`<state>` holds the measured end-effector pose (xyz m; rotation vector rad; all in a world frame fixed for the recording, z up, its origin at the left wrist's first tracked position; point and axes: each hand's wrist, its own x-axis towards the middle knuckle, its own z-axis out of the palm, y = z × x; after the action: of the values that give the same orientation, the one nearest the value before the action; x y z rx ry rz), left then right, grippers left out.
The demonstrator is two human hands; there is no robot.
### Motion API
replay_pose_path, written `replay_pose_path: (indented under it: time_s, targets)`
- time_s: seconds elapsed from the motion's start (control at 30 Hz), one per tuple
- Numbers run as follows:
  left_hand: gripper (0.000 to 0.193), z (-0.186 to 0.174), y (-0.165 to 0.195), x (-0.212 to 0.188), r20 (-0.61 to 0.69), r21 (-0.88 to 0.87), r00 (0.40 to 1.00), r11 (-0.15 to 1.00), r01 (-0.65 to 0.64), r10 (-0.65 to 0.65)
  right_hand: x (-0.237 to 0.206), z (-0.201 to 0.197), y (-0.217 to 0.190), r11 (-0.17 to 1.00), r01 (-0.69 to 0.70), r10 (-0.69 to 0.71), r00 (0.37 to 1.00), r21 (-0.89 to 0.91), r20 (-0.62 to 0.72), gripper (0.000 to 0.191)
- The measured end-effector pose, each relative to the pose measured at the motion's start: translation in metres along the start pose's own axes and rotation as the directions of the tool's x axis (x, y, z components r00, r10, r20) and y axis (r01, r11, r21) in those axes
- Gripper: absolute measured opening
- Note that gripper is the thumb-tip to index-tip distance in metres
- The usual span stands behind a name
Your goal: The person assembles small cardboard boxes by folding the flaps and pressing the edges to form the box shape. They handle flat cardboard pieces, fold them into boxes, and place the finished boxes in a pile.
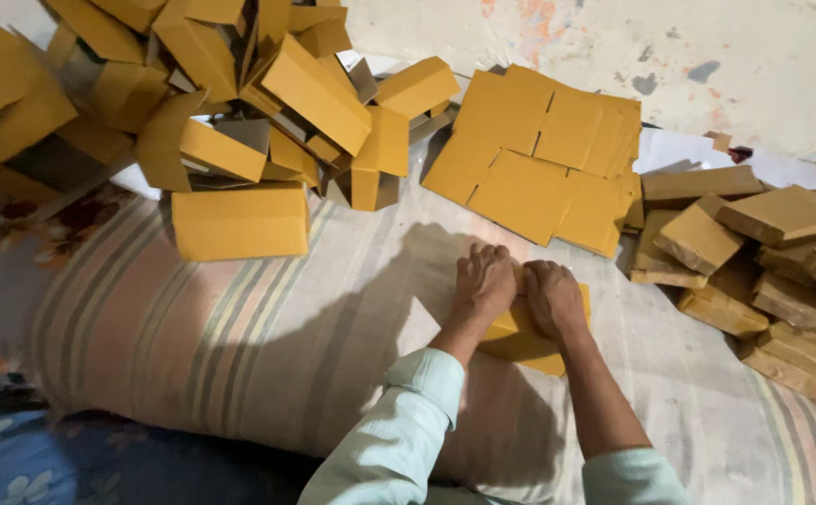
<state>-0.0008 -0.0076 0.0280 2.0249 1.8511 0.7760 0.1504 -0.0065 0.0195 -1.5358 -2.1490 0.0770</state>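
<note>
Two hands, left hand (484, 279) and right hand (552, 297), press clamped together on a yellow cardboard box (527, 340) at centre frame, on a striped cloth (267, 337). Flat cardboard sheets (534, 154) lie above; folded boxes (239, 103) pile upper left.

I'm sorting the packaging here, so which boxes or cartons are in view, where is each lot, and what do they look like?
Folded box: under the left hand and right hand, mustard yellow, partly hidden.
Assembled boxes: heaped top left, rectangular, mustard yellow with grey insides.
Flat blanks: stacked top centre, yellow notched sheets.
Flattened cartons: piled far right, brownish yellow slabs.
No labels, signs or screens visible.
</note>
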Motion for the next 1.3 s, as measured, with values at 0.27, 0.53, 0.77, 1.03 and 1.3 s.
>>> replay_pose_path:
  time_s: [0.27,0.53,0.77,1.03,1.3]
  targets:
    - [0.031,-0.016,-0.004,-0.003,0.067,-0.033,0.995,0.997,0.074,-0.071,0.044,0.014,-0.013,0.965,0.042,0.024,0.969,-0.26,0.247,0.035]
    - [0.037,-0.008,-0.003,-0.002,0.043,-0.057,0.997,0.996,0.071,-0.069,0.016,-0.002,0.039,0.812,0.193,-0.052,0.964,-0.55,0.262,0.031]
    - [0.048,-0.016,0.004,-0.003,0.047,-0.036,0.994,0.995,0.097,-0.096,0.003,-0.014,0.034,0.836,-0.035,0.152,0.974,-0.547,0.17,0.035]
    - [0.051,-0.026,0.012,-0.004,0.075,-0.041,0.983,0.985,0.17,-0.167,0.013,0.006,0.014,0.853,-0.161,0.224,0.972,-0.497,0.07,0.055]
    - [0.036,-0.012,0.009,0.003,0.066,0.128,0.997,0.991,0.042,-0.051,0.004,0.011,0.02,0.822,-0.26,0.353,0.931,-0.506,0.095,0.052]
